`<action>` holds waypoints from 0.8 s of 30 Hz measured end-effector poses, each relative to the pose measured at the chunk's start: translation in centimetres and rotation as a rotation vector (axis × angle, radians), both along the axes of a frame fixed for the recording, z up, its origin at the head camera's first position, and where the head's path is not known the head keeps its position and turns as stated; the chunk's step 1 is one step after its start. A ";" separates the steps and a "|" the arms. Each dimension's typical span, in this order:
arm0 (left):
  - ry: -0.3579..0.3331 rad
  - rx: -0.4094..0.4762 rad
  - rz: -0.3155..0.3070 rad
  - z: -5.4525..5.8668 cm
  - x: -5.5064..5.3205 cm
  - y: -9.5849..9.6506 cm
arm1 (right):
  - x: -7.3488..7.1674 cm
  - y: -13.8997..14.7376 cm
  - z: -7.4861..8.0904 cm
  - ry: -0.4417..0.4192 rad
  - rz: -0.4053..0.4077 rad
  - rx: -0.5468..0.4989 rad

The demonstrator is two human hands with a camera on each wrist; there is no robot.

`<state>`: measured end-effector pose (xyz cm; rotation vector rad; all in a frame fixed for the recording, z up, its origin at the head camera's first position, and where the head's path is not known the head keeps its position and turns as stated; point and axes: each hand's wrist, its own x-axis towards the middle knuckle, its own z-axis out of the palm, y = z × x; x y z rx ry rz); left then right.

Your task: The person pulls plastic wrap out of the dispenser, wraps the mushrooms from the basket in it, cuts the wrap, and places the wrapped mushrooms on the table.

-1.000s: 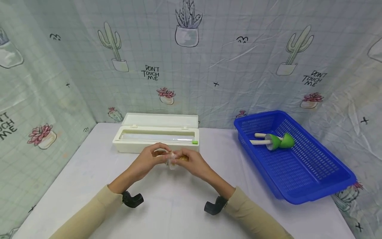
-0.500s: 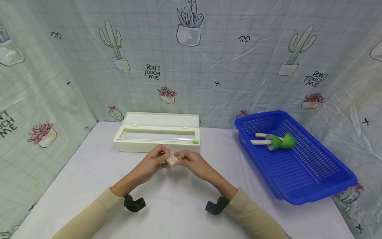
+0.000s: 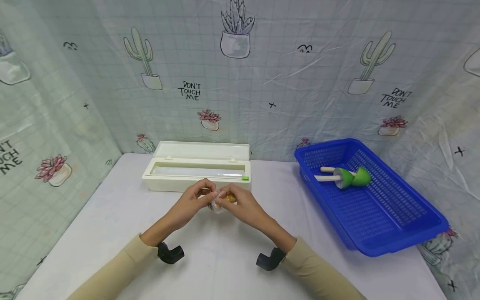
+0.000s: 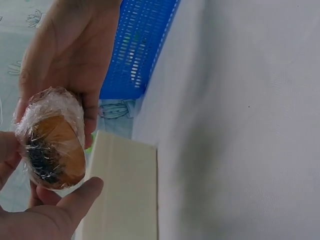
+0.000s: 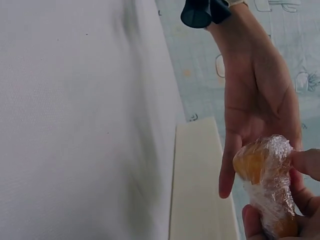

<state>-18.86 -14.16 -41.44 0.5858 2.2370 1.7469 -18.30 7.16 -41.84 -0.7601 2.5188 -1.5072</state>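
An orange-brown piece with a dark patch, wrapped in clear cling film, is held between both hands over the table in front of the white box. Its kind does not show through the film. My left hand pinches the wrapped piece from the left, its thumb beside it in the left wrist view. From the other side my right hand grips it, and a golden end shows by its fingers in the head view. Bunched film wraps around the middle in the right wrist view, where the right thumb presses on it.
Behind the hands stands a white cling film dispenser box, lid raised, with a film roll and a green slider. At the right is a blue basket holding two green-headed things with pale handles. A patterned cloth hangs behind.
Both hands stay at nearly the same spot while the fingers shift around the wrapped piece. It turns between them, and its golden end shows again by the right hand.
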 end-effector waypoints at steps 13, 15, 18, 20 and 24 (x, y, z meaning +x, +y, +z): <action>-0.007 -0.051 0.003 0.4 0.4 0.9 | -0.3 0.6 0.3 -0.143 0.054 -0.155; -0.007 -0.066 0.030 0.3 0.4 1.1 | -0.4 0.5 0.2 -0.142 0.037 -0.146; -0.008 -0.072 0.076 0.2 0.4 1.2 | -0.5 0.4 0.0 -0.152 0.023 -0.118; -0.014 -0.067 0.098 0.0 0.5 1.3 | -0.5 0.4 -0.1 -0.141 0.022 -0.088; -0.033 -0.017 0.100 -0.4 0.4 1.2 | -0.6 0.6 -0.4 -0.085 0.031 -0.063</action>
